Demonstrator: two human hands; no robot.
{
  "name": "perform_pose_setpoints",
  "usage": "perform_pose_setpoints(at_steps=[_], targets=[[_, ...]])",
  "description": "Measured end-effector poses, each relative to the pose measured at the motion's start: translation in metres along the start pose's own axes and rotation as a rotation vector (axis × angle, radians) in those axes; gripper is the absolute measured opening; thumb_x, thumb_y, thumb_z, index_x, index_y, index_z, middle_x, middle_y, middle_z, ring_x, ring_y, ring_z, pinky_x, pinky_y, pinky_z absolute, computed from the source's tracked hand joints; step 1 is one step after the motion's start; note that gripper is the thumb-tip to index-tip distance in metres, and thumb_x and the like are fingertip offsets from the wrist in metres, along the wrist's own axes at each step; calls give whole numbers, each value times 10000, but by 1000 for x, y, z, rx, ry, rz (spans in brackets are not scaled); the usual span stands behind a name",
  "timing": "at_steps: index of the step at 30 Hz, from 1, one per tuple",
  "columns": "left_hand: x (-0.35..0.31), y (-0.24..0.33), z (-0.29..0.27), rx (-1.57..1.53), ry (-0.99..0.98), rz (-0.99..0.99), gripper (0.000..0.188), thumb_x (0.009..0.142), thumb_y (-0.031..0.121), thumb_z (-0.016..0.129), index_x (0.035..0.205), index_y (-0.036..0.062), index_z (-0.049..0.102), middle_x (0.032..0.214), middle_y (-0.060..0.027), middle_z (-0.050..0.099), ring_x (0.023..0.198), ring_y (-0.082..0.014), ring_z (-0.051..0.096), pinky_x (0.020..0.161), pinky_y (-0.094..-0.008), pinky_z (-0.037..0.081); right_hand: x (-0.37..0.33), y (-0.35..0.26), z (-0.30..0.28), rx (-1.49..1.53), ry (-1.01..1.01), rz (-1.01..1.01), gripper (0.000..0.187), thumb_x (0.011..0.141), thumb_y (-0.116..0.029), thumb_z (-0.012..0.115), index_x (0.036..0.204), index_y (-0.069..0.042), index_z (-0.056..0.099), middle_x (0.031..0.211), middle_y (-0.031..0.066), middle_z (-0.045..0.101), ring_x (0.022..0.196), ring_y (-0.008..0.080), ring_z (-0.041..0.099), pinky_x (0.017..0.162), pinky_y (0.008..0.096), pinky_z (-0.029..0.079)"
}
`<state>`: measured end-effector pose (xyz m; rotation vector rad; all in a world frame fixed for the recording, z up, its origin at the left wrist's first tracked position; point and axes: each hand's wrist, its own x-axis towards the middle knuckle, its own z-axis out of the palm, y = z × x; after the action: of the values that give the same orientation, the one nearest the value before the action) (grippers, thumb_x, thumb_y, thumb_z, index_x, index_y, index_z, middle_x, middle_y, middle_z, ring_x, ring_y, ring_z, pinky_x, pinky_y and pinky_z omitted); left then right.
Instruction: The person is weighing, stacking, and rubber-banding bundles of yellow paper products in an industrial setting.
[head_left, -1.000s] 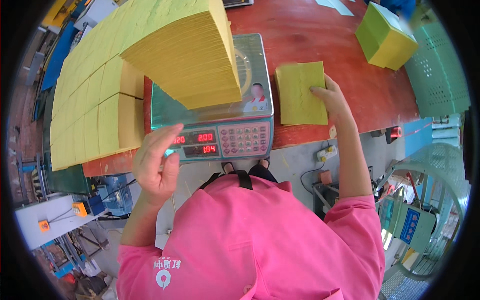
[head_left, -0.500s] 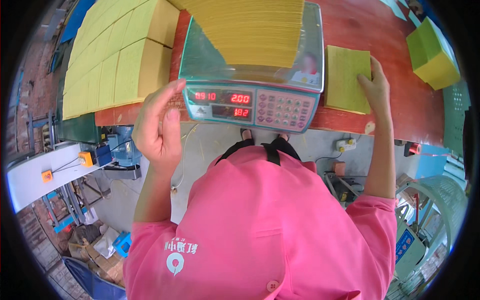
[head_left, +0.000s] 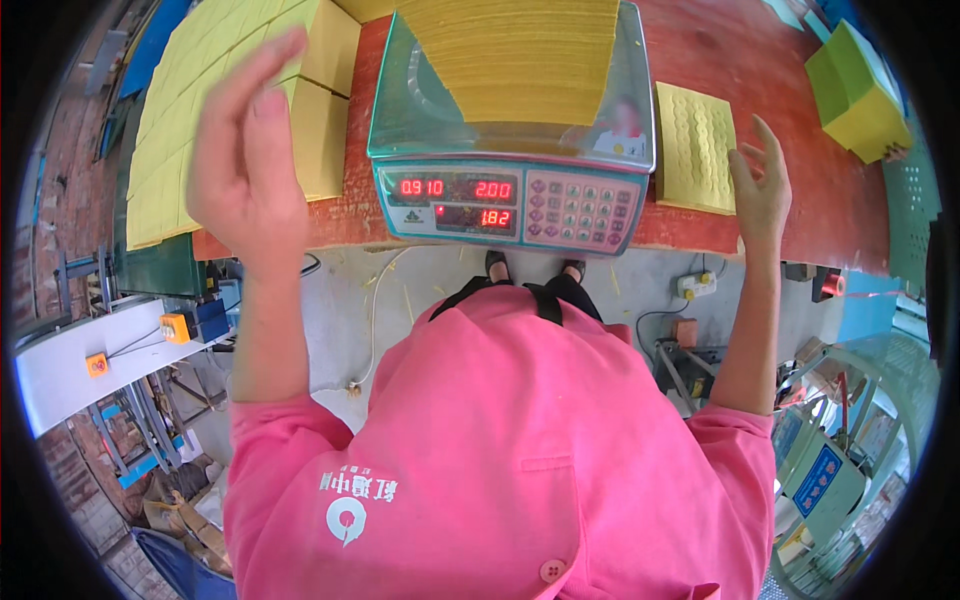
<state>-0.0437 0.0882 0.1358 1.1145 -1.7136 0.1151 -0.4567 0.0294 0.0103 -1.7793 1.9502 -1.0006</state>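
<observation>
A tall stack of yellow paper (head_left: 520, 60) rests on the pan of a teal-edged digital scale (head_left: 570, 210), whose red display is lit. My left hand (head_left: 250, 165) is raised left of the scale, in front of the stacked yellow paper blocks (head_left: 318, 140). Its thumb stands apart from the fingers and it holds nothing. To the right of the scale lies a low stack of yellow paper (head_left: 695, 150) with rows of wavy, rounded marks on top. Beside that stack's right edge my right hand (head_left: 763, 180) is open and empty, fingers spread.
Scale and paper stand on a red table (head_left: 800, 225). At the far right is another yellow paper block (head_left: 860, 95), with what look like someone's fingertips (head_left: 895, 152) at its lower edge. A power strip (head_left: 697, 286) and cables lie on the floor beyond the table edge.
My left hand has moved up and left, away from the scale's edge. My right hand has let go of the low paper stack and opened; the stack's marked top now shows clearly.
</observation>
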Motion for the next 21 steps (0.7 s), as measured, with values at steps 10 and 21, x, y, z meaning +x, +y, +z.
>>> perform_pose_setpoints(at_steps=[10, 21], targets=[[109, 5, 54, -259, -460, -194, 237, 898, 98, 658, 1109, -8, 676, 1133, -95, 688, 1064, -157, 630, 969, -265, 450, -29, -5, 22, 230, 18, -87, 457, 860, -13, 602, 1312, -56, 548, 1259, 137, 588, 1028, 223, 633, 838, 331, 513], [125, 12, 52, -280, -485, -55, 184, 860, 95, 694, 1023, 11, 693, 1173, -83, 675, 1115, -168, 604, 996, -296, 435, -43, -8, 13, 222, 16, -21, 432, 869, -10, 574, 1299, -55, 547, 1289, 132, 568, 1031, 211, 630, 844, 326, 506]])
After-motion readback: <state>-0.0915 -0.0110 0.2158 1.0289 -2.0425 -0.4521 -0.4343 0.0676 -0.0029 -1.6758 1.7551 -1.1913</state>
